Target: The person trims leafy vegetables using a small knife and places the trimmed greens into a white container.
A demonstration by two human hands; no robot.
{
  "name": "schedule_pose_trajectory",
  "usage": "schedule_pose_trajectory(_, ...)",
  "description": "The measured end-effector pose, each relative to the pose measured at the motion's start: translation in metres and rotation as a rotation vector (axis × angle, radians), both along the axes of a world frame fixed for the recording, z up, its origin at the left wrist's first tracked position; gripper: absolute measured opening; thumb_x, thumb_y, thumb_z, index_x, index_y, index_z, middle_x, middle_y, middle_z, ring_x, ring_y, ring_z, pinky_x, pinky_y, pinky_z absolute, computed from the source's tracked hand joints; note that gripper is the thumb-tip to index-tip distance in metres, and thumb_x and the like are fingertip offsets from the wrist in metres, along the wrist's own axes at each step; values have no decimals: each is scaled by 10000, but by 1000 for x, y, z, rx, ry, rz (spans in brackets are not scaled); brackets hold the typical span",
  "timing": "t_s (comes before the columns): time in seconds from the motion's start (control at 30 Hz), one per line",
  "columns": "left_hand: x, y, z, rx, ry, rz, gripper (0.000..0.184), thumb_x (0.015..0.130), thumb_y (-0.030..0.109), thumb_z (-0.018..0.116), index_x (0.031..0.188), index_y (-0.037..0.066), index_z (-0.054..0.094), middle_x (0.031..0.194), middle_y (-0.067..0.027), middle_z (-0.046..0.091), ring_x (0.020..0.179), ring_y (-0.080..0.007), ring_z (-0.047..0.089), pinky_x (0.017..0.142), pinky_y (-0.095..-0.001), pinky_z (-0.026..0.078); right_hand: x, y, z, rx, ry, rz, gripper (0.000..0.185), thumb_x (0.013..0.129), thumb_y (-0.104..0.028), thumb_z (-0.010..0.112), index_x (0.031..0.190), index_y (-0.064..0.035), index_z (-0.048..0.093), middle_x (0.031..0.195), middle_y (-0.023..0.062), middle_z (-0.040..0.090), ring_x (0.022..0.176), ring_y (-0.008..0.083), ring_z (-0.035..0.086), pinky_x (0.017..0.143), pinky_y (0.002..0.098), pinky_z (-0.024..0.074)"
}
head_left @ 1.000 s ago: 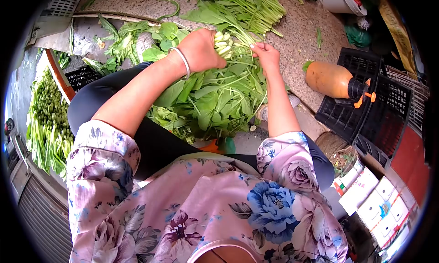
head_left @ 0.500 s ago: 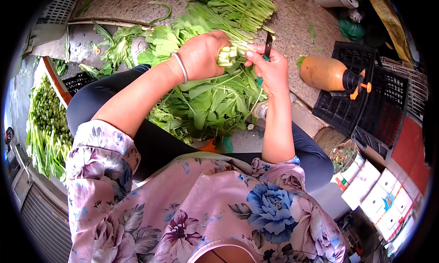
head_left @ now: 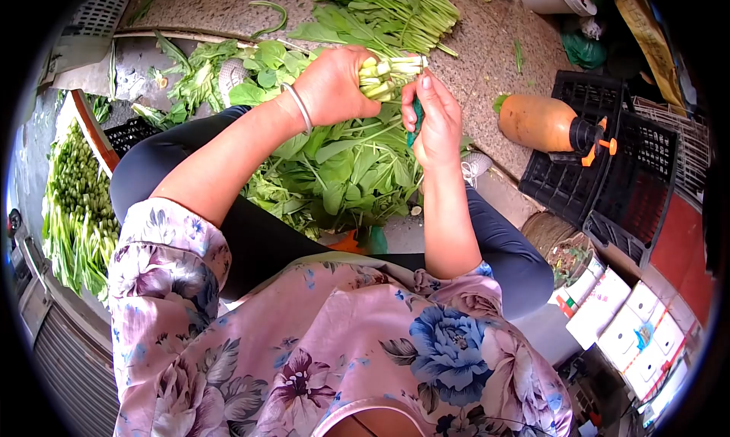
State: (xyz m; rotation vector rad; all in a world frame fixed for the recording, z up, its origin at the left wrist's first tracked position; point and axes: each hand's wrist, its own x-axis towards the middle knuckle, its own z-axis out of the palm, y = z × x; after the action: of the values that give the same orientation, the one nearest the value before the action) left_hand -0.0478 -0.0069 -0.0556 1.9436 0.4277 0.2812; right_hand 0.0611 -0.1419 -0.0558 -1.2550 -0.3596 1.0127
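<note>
My left hand [head_left: 333, 86], with a silver bangle at the wrist, is closed round a bunch of green stems [head_left: 378, 78], cut ends facing right. My right hand [head_left: 435, 125] is wrapped round a green-handled knife [head_left: 415, 121]; its blade is mostly hidden. The thumb of that hand is at the tip of a stem that sticks out of the bunch. Under both hands lies a heap of leafy greens [head_left: 342, 171]. Just beyond them, more long-stemmed greens [head_left: 411, 19] rest on the speckled stone slab [head_left: 487, 80].
An orange spray bottle [head_left: 538, 123] lies on its side against black crates [head_left: 570, 186] at the right. Bundled greens [head_left: 80, 201] stand at the far left. Loose leaves [head_left: 205, 76] are on the ground near a shoe. White boxes [head_left: 642, 334] are at the lower right.
The knife came into view in my right hand, its dark blade upright half a second ago, and has since turned downward. That hand has moved slightly left. My left hand keeps the bunch.
</note>
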Motion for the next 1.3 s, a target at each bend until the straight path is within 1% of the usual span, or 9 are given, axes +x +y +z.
schedule_pose_trajectory(0.23,-3,1,4,64,55,-42,255,585,44,673,829,44,598,768,-69,586,724,-178,575,707,-273,468,8,0,-7,6,87,59,340,920,-254,443,1162,-19,479,630,-38,372,491,40,336,416,161,271)
schedule_pose_trajectory(0.4,-4,2,6,4,54,-88,264,584,39,674,838,41,601,771,-72,588,737,-182,582,713,-273,469,15,-9,-16,97,352,45,323,897,-251,501,1146,-47,509,613,-48,379,469,29,325,393,156,253)
schedule_pose_trajectory(0.6,-4,1,5,55,39,-96,265,582,39,675,836,34,597,775,-77,589,738,-184,584,709,-279,472,-2,-4,-6,-54,63,-87,367,872,-244,543,1161,-30,471,731,27,527,502,58,424,399,159,286)
schedule_pose_trajectory(0.73,-4,0,6,-6,61,-111,265,583,37,672,837,35,596,777,-76,588,721,-174,583,694,-273,473,-3,4,-16,-36,26,-136,279,792,-141,648,1007,2,541,762,53,583,528,74,506,380,152,282)
schedule_pose_trajectory(0.93,-4,2,2,-79,150,-6,261,601,40,667,850,40,592,737,-58,593,655,-146,577,651,-266,478,17,-4,-13,37,37,-316,88,853,-139,549,871,-56,529,808,80,596,567,101,533,368,169,318)
schedule_pose_trajectory(1.0,-4,3,0,-56,116,75,230,564,118,675,754,27,584,684,-134,605,607,-236,590,611,-316,481,24,-8,-19,-20,-167,-360,90,845,-127,563,885,-51,539,779,66,595,582,91,526,420,166,356)
schedule_pose_trajectory(1.2,-5,1,2,113,107,5,239,561,126,677,758,29,581,700,-161,596,655,-314,587,629,-355,481,2,14,-19,6,-228,-264,195,797,-120,640,945,2,603,801,15,594,686,71,523,626,183,422)
schedule_pose_trajectory(1.23,-4,0,1,114,108,5,239,561,126,677,758,29,581,700,-161,596,655,-314,587,629,-355,481,1,16,-18,7,-227,-264,195,797,-120,640,945,2,603,801,15,594,686,71,523,626,183,422)
schedule_pose_trajectory(1.3,-4,-1,-1,191,101,-27,227,565,123,672,752,34,580,709,-167,594,673,-328,583,636,-372,476,0,18,-17,-47,-122,-205,204,806,-104,621,992,-24,594,709,-30,547,536,21,436,419,151,320)
